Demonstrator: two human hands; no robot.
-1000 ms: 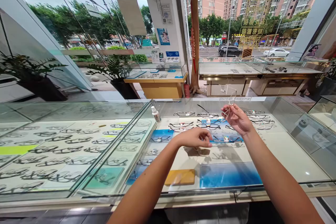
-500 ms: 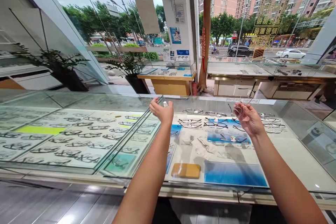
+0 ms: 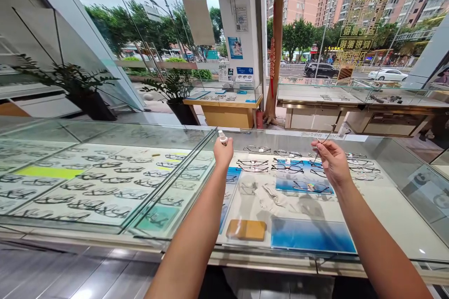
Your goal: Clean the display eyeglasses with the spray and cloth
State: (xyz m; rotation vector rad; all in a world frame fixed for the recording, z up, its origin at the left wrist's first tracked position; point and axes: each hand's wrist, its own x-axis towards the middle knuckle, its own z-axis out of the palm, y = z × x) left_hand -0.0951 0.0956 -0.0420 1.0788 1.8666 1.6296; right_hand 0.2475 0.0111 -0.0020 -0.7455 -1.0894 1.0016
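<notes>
My left hand (image 3: 223, 151) is closed around a small spray bottle (image 3: 222, 136), whose white top sticks up above the fingers. To the right, my right hand (image 3: 331, 161) pinches a thin-framed pair of eyeglasses (image 3: 324, 139) above the counter. Their lenses and far temple are hard to make out against the background. Below both hands lies the glass display case (image 3: 336, 205), with rows of eyeglasses (image 3: 287, 168) inside and a crumpled pale cloth (image 3: 273, 198) seen near the middle.
A tan, rounded case (image 3: 246, 230) and a blue sheet (image 3: 312, 234) lie near the counter's front. More glasses fill the left showcase (image 3: 101, 182). Across the aisle stand a wooden display table (image 3: 228, 114), a tree-trunk post (image 3: 275, 60) and potted plants (image 3: 178, 98).
My left fingers, spread earlier beside the bottle, are now wrapped around it, and more of its white top shows. My right hand has turned the eyeglasses slightly, so they appear more edge-on.
</notes>
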